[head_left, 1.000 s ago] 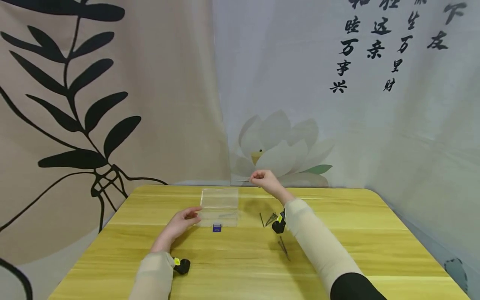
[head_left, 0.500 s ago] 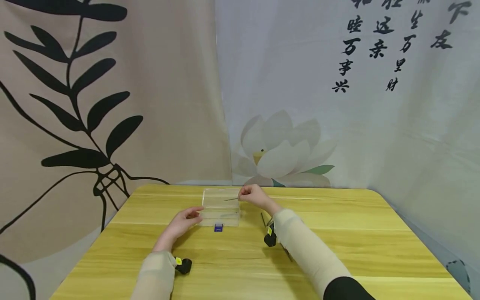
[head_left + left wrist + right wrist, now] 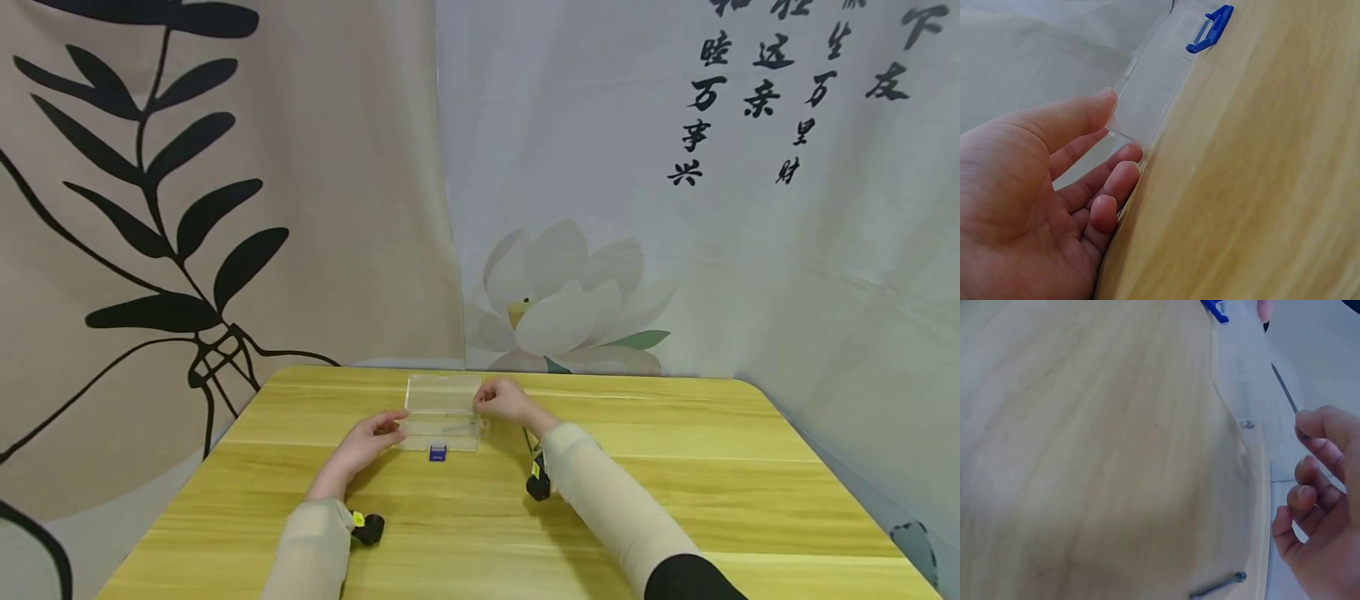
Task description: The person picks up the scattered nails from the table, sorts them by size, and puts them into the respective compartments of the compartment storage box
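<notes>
A clear plastic box with a blue latch lies lid-open near the table's far edge. At its left end, my left hand holds the box with thumb and curled fingers. In the left wrist view, the thumb of that hand touches the box's corner, with fingertips against its end. My right hand is over the box's right side. Between its thumb and index finger it pinches a thin dark nail, pointed end outward over the box. Another nail head shows in the box.
Right of the box a loose nail lies on the wooden table; the right forearm covers part of that area. The raised lid is at the box's back. A printed cloth hangs behind the table.
My right hand has come left and down with the nail, from beyond the table's far edge to the box's right side. The left hand stays at the box's left end.
</notes>
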`<state>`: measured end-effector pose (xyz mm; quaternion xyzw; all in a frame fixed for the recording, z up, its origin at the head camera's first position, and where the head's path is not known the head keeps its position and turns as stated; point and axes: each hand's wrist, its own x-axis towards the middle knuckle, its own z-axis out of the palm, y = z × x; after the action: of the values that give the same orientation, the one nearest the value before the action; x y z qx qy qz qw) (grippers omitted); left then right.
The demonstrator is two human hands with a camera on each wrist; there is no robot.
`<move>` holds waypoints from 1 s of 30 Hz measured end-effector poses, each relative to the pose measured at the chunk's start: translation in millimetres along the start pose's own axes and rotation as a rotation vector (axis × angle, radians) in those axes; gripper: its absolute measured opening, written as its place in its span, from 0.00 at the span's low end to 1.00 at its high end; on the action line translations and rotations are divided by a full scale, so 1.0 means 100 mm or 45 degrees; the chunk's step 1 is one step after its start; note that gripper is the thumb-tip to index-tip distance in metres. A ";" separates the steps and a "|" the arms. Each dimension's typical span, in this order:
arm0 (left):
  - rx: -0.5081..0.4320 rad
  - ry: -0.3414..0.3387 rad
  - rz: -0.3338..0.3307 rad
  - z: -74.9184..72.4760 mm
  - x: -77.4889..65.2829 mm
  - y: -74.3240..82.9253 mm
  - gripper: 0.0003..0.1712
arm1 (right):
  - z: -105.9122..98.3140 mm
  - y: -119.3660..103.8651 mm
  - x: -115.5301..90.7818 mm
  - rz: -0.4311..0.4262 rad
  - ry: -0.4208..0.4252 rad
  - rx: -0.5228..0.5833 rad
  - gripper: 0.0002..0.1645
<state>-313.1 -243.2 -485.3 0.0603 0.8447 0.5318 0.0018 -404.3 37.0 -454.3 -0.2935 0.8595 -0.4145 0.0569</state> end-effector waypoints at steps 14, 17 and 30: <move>0.015 0.003 -0.009 0.00 0.00 0.01 0.24 | 0.04 0.08 0.02 0.003 -0.096 0.011 0.03; -0.001 0.000 -0.012 0.01 0.00 0.02 0.24 | 0.03 0.08 0.01 -0.002 -0.116 -0.006 0.04; -0.012 -0.017 -0.006 -0.01 0.00 0.00 0.25 | -0.22 0.07 -0.15 0.019 -0.102 -0.005 0.09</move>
<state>-313.7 -244.3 -484.6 0.0619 0.8423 0.5354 0.0091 -403.1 63.4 -447.7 -0.3036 0.8595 -0.4002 0.0939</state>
